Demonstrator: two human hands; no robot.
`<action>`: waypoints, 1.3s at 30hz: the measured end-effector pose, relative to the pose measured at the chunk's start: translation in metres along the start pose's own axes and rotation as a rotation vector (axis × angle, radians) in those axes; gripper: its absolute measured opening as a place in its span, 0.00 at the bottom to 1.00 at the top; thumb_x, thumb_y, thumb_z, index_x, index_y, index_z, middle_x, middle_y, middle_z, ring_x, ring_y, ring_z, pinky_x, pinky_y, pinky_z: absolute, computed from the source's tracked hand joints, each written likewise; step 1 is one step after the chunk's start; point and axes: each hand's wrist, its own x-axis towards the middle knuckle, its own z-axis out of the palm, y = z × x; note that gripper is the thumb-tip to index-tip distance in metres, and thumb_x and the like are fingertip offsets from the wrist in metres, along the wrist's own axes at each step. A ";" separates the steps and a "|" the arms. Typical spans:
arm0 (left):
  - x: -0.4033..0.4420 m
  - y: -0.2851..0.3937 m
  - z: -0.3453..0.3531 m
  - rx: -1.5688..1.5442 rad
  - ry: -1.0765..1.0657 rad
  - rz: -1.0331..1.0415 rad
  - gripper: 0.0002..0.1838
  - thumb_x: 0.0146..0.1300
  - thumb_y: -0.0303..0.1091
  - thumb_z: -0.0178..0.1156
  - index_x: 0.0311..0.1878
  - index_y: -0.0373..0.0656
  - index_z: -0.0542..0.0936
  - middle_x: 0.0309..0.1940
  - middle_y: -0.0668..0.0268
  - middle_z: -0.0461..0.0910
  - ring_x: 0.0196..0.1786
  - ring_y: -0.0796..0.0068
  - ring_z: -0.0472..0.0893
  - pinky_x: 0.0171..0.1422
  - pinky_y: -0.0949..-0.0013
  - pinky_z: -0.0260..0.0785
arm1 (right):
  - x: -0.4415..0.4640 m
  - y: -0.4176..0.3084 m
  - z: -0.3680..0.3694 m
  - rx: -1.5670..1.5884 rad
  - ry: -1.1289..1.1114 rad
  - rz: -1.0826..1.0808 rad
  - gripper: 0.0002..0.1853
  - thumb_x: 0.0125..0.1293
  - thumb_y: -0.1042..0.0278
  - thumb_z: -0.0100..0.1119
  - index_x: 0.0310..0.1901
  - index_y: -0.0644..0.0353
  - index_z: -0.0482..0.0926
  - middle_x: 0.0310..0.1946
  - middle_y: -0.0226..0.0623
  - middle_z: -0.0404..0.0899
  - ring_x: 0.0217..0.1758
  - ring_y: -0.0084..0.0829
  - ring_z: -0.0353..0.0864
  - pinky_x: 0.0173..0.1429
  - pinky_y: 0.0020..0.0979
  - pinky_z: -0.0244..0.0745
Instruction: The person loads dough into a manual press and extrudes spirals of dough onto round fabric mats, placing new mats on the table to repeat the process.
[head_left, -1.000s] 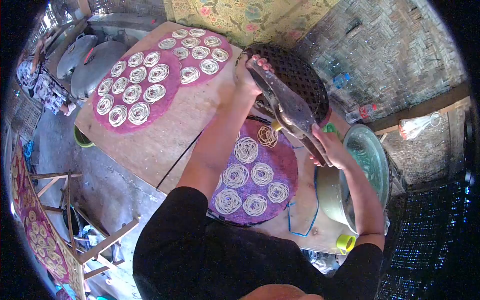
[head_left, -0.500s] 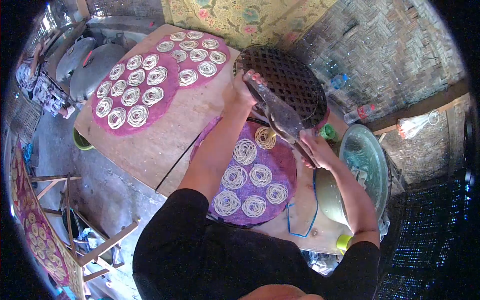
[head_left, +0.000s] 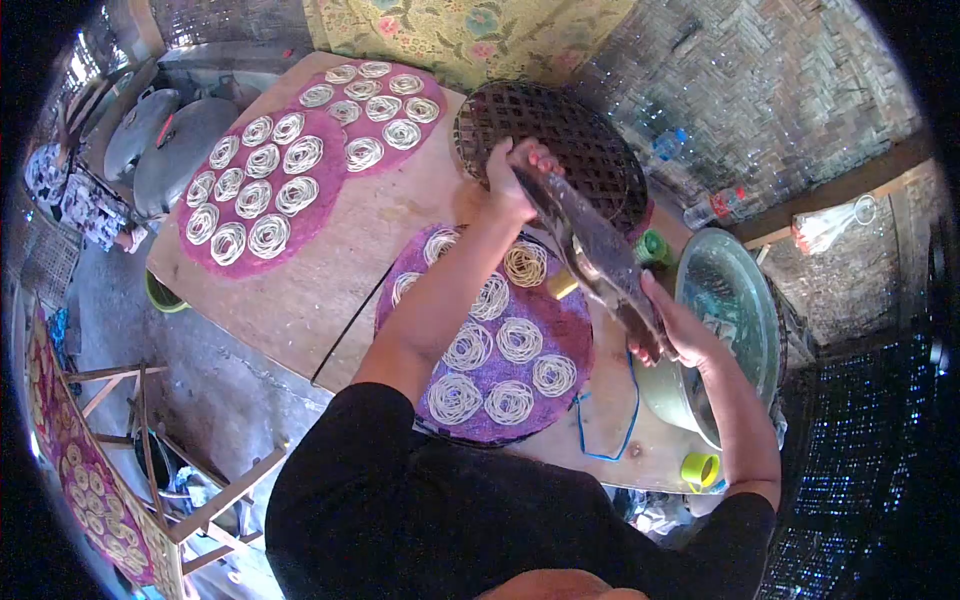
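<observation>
A dark two-armed press [head_left: 590, 240] slants across the view, held up over the near tray. My left hand [head_left: 515, 175] is closed round its upper end, and my right hand [head_left: 675, 325] grips its lower end. A yellowish cylinder [head_left: 562, 284] juts from the press's underside. Below it, the round purple cloth [head_left: 565, 335] carries several pale coiled noodle nests [head_left: 520, 340]. One yellower nest [head_left: 525, 264] lies near the cylinder. Whether a strand hangs from the cylinder is too small to tell.
Two pink cloths with nests [head_left: 330, 190] lie at the table's back left. A dark woven tray [head_left: 480, 125] is behind the press. At right stand a large basin [head_left: 690, 400], a green cup [head_left: 650, 247] and a yellow cup [head_left: 700, 468]. Another person [head_left: 75, 195] is at far left.
The press and both hands first shifted slightly left, then my right hand moved right and down with the press's lower end. The view has shifted a little.
</observation>
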 end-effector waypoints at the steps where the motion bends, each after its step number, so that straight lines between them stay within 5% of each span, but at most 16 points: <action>1: -0.005 -0.012 -0.013 0.007 0.080 -0.011 0.18 0.60 0.50 0.40 0.21 0.49 0.63 0.15 0.70 0.61 0.23 0.71 0.65 0.36 0.63 0.60 | -0.004 0.005 0.000 0.000 0.013 0.066 0.39 0.59 0.23 0.35 0.32 0.59 0.75 0.17 0.36 0.74 0.17 0.27 0.75 0.21 0.27 0.72; 8: 0.000 -0.011 -0.021 -0.090 0.035 -0.023 0.17 0.62 0.47 0.39 0.19 0.51 0.62 0.14 0.73 0.61 0.21 0.74 0.64 0.32 0.65 0.60 | 0.000 0.010 0.012 -0.158 0.187 0.038 0.41 0.56 0.21 0.36 0.28 0.61 0.73 0.16 0.37 0.73 0.15 0.29 0.75 0.18 0.29 0.72; 25: -0.013 0.001 0.011 -0.123 0.050 -0.070 0.17 0.62 0.46 0.37 0.18 0.53 0.60 0.12 0.75 0.59 0.17 0.76 0.62 0.29 0.66 0.58 | -0.023 0.000 0.024 -0.181 0.214 -0.034 0.40 0.59 0.24 0.37 0.30 0.64 0.73 0.13 0.36 0.70 0.11 0.28 0.70 0.14 0.28 0.66; 29: -0.028 -0.014 -0.005 -0.127 0.162 -0.049 0.16 0.61 0.45 0.37 0.18 0.54 0.60 0.11 0.76 0.58 0.16 0.77 0.61 0.30 0.68 0.57 | -0.028 0.006 0.012 -0.262 0.169 0.017 0.41 0.59 0.24 0.36 0.30 0.65 0.72 0.13 0.36 0.70 0.13 0.27 0.71 0.15 0.29 0.67; 39: -0.019 0.001 -0.059 -0.110 0.059 -0.050 0.17 0.61 0.42 0.41 0.16 0.56 0.61 0.08 0.77 0.59 0.14 0.80 0.61 0.26 0.72 0.59 | 0.024 0.027 0.032 -0.292 0.230 -0.057 0.39 0.60 0.25 0.36 0.33 0.62 0.73 0.12 0.30 0.65 0.11 0.23 0.65 0.15 0.26 0.63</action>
